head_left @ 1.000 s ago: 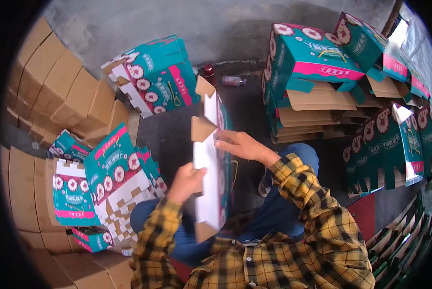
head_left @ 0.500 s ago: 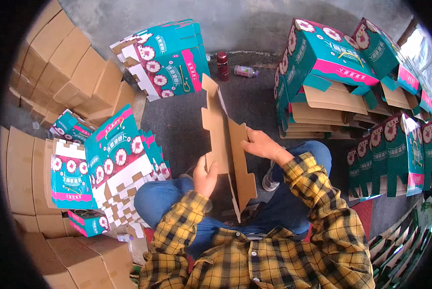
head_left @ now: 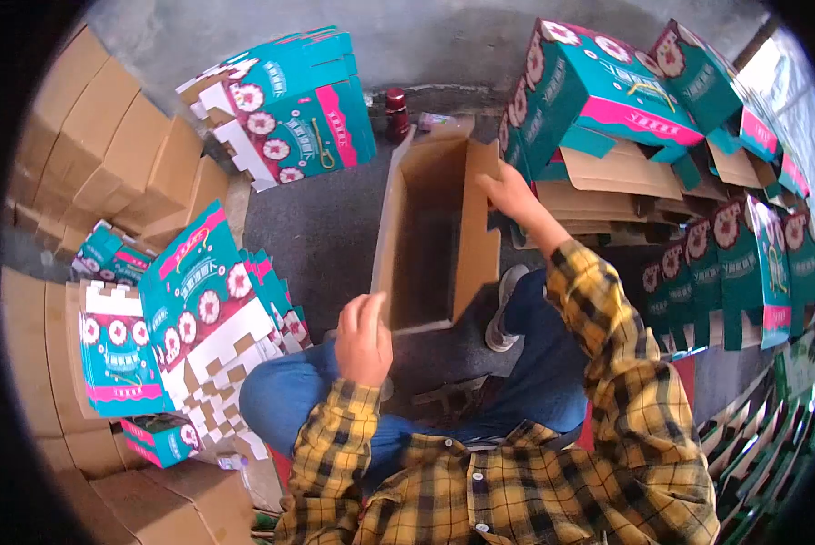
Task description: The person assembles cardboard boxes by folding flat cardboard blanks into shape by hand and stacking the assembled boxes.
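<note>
Presently, the cardboard carton [head_left: 480,232] stands out as a four-sided sleeve between the two hands, in front of the seated person and above the dark floor [head_left: 289,232]; its brown inner walls face up and the floor appears to show through. The step in hand is judged to be squaring this sleeve. To perform it well, draw opposite walls apart evenly, bring each crease close to a right angle, and apply force at the panel edges rather than at mid-panel, where the board could buckle. Keep the projecting flaps free of the fingers, since a trapped flap could tear or crease. Maintain clearance from the red flask [head_left: 395,116], which stands just beyond the far end of the carton. Pose: the right hand [head_left: 509,193] is closed around the far part of the right-hand wall, pinching the board, with its forearm reaching forward and inward. The left hand [head_left: 364,342] is at the near left corner, fingers together and partly curled, fingertips at the board's edge; whether they grip it or merely rest against it cannot be told. The left forearm points forward over the bent left knee [head_left: 285,395]. This staggered placement, far right against near left, may twist the sleeve if the pull is uneven.
</note>
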Demonstrator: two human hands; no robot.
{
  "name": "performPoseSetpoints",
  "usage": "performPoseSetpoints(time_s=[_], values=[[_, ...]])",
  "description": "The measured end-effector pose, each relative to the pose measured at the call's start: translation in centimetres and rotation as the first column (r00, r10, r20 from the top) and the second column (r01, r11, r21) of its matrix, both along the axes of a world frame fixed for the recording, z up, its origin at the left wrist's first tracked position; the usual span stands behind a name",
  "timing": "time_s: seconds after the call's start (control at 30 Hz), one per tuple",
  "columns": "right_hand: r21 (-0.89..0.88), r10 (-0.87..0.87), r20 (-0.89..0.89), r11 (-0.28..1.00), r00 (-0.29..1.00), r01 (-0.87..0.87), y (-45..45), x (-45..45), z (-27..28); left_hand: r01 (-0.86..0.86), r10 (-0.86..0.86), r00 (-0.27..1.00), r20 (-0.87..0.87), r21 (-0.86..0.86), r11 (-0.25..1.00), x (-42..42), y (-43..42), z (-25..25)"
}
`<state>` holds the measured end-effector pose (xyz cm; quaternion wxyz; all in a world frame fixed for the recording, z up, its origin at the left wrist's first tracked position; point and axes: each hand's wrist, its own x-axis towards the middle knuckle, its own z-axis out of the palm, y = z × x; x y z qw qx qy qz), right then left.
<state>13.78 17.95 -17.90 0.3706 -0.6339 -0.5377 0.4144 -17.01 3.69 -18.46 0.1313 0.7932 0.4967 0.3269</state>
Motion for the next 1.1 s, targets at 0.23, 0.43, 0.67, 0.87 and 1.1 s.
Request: performPoseSetpoints(time_s=[0.23,0.43,0.67,0.87,1.1], values=[[0.161,0.01,0.39,0.984,0.921,-0.079,1.9,-2.3,-3.1,0.065,-0.066,0.998,-0.006,-0.131,0.989,2.3,1.7,-0.1],[0.16,-0.095,0.464,0.987,0.881,0.022,1.9,-1.8,-1.9,0.241,-0.268,0.95,-0.161,-0.169,0.956,3.3,2.3,-0.6],[0.419,-0.289,0.421,0.903,0.86,0.098,1.6,-2.1,-1.3,0.277,-0.307,0.938,-0.162,-0.182,0.943,3.7,2.5,-0.9],[0.365,-0.237,0.929,0.717,0.286,-0.594,0.4,-3.5,0.9,0.31,-0.338,0.926,-0.166,-0.176,0.934,4.6,2.4,-0.7],[0.064,-0.08,0.996,0.926,-0.026,-0.372,2.6,-1.5,0.0,0.329,-0.358,0.912,-0.198,-0.166,0.93,3.9,2.9,-1.0]])
